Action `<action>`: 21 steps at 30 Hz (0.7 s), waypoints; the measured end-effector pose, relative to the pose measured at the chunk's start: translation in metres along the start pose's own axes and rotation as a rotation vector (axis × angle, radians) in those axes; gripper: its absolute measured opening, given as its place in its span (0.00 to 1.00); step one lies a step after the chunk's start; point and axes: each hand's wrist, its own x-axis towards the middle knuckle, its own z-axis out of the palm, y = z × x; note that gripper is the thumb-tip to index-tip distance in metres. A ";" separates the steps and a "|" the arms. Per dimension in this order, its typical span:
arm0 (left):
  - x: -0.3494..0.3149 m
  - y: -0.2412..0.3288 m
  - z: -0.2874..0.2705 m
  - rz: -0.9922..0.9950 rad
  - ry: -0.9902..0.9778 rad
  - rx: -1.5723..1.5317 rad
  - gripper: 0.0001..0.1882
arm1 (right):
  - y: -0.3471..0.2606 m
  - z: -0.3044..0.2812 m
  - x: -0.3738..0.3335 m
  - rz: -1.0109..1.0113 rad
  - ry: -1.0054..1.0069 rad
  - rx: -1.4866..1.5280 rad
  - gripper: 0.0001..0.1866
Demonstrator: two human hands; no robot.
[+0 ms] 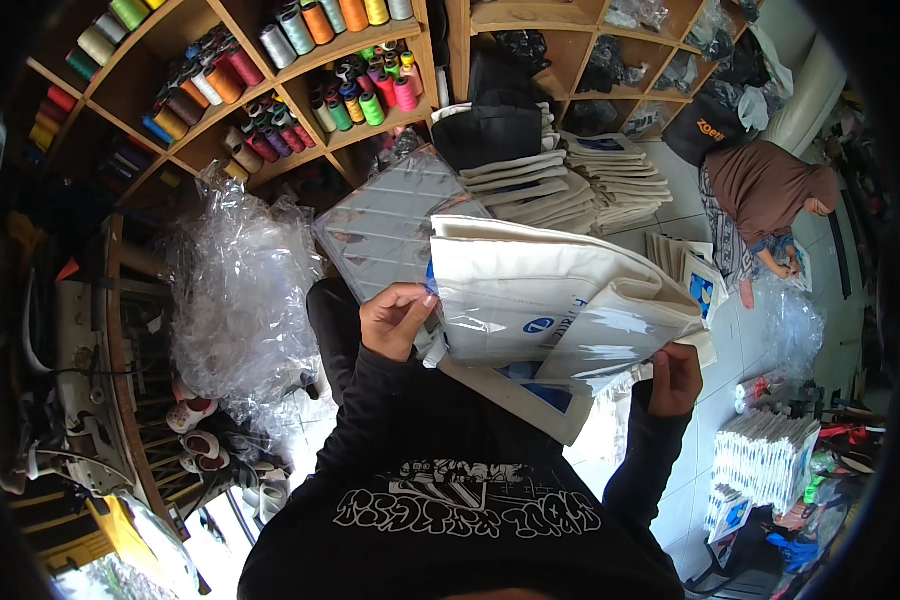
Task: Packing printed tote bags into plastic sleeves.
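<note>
A cream canvas bag (515, 270), folded, with blue print on its front, is held up before my chest. Shiny clear plastic (595, 355) lies over its lower front; how far it wraps round the bag I cannot make out. At the bag's left edge my left hand (398, 318) is closed, thumb and fingers pinching it. My right hand (676, 378) is closed at the lower right corner, its fingertips partly hidden by cloth and plastic. Below the held bag, another cream bag (550, 412) with a blue printed patch rests on my lap.
Stacks of folded cream bags (620, 180) stand ahead, beside a grey panel (390, 215). Crumpled clear plastic (240, 290) heaps up at left. Shelves of thread spools (345, 100) line the back. A person (760, 190) sits at right; a wrapped stack (765, 455) stands nearer.
</note>
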 end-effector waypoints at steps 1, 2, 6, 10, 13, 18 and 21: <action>-0.001 0.003 0.000 0.002 0.002 0.000 0.03 | 0.001 -0.001 0.000 -0.012 0.007 -0.001 0.03; -0.002 0.007 -0.002 -0.003 -0.026 0.016 0.03 | 0.003 -0.004 0.000 -0.013 0.005 0.000 0.03; -0.004 0.006 -0.008 -0.019 -0.101 -0.038 0.05 | 0.006 -0.012 0.002 -0.158 -0.052 0.001 0.03; -0.006 0.007 -0.007 -0.054 -0.100 -0.052 0.04 | -0.002 -0.010 -0.001 -0.074 -0.027 0.034 0.03; -0.007 0.014 -0.004 -0.075 -0.057 -0.054 0.03 | -0.008 -0.014 -0.002 -0.050 -0.076 0.012 0.03; -0.006 0.039 0.007 0.094 -0.004 0.001 0.05 | -0.005 -0.022 -0.003 -0.142 0.002 0.102 0.08; -0.006 0.055 0.012 0.070 -0.027 0.017 0.06 | -0.012 -0.020 -0.003 -0.112 0.058 0.252 0.14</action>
